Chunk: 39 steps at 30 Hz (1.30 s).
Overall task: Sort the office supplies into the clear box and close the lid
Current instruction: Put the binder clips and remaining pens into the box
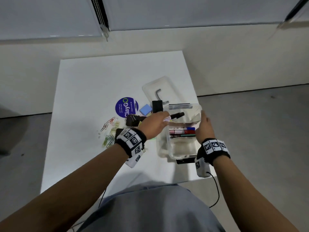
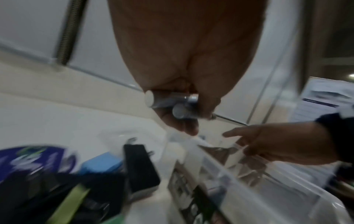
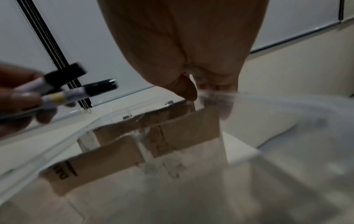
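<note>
The clear box [image 1: 172,148] stands at the table's right front with several markers [image 1: 182,131] lying across its middle. My left hand [image 1: 163,118] hovers over the box's left rim and grips two black-capped markers [image 1: 178,115]; their white butt ends [image 2: 149,98] show in the left wrist view. My right hand [image 1: 203,115] holds the box's right wall [image 3: 249,97], thumb [image 3: 188,89] inside and fingers [image 3: 216,104] outside. The clear lid [image 1: 160,86] lies flat behind the box.
Left of the box lie coloured paper clips [image 1: 108,131], black binder clips [image 1: 132,119], a blue sticky pad [image 1: 145,109], a black block [image 1: 157,106] and a round purple sticker [image 1: 126,107]. The table edge [image 1: 190,180] is close to my body.
</note>
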### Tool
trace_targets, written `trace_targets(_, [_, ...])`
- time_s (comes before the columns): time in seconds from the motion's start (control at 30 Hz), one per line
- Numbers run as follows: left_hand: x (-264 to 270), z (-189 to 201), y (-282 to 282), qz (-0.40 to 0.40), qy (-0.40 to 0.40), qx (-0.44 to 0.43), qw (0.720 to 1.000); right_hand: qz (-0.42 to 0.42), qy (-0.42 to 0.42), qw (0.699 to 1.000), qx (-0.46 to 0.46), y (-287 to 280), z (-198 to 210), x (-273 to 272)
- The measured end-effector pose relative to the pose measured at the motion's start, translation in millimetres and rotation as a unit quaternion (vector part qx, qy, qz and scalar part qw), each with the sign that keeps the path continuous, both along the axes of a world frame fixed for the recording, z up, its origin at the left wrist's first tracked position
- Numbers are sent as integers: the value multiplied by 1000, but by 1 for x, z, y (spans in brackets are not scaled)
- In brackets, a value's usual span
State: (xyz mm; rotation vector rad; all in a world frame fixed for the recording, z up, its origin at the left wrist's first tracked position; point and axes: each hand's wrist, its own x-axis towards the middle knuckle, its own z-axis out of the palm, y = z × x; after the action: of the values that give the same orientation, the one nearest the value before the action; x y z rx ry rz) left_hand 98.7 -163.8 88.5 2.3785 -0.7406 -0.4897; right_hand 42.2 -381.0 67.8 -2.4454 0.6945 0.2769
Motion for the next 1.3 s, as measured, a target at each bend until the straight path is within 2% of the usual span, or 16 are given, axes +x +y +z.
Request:
trace_targets(0.07, [2, 2, -29, -84, -20, 79, 993, 4, -19, 1000, 11, -2, -6, -4])
trace_targets(0.17, [-2, 0, -65, -143, -43, 168, 974, 5, -25, 1000, 18, -5, -12, -5])
trace_targets(0.23, [-6, -4, -80, -148, -33, 166, 974, 5, -30, 999, 26, -6, -13, -5])
trace_targets(0.3, [-10, -5, -85, -141, -29, 125, 982, 5, -35, 999, 39, -8, -13, -4])
trace_targets(0.4, [-12, -8, -69, -70, -75, 36, 994, 7, -28, 998, 49, -10, -15, -3])
trace_targets(0.5, [-2, -23, -25, 81, -84, -25, 993, 4, -26, 999, 19, -5, -15, 1])
trace_targets(0.57, [6, -36, 12, 170, -80, -26, 982, 27, -52, 998, -31, 6, -10, 6])
trace_targets(0.63, [11, -51, 51, 240, -68, 28, 968, 64, -90, 992, -58, 24, -4, 14])
trace_targets(0.7, [9, -66, 85, 281, -50, 134, 949, 106, -122, 985, -64, 47, 1, 22])
trace_targets(0.8, [-6, -84, 116, 312, 27, 257, 914, 179, -156, 971, -11, 86, 8, 27])
trace_targets(0.87, [-20, -94, 124, 314, 61, 299, 899, 240, -154, 958, 18, 113, 11, 24])
trace_targets(0.97, [-35, -108, 127, 301, 82, 325, 893, 335, -100, 936, 28, 150, 6, 18])
trace_targets(1.07, [-38, -118, 128, 283, 76, 315, 903, 375, -33, 926, 34, 171, -5, 15])
trace_targets(1.17, [-35, -116, 134, 270, 54, 270, 923, 370, 24, 927, 50, 180, -18, 17])
trace_targets(1.2, [-34, -114, 137, 276, 54, 233, 931, 359, 35, 931, 63, 182, -22, 18])
trace_targets(1.3, [-33, -102, 144, 291, 93, 50, 951, 284, 49, 949, 127, 187, -29, 22])
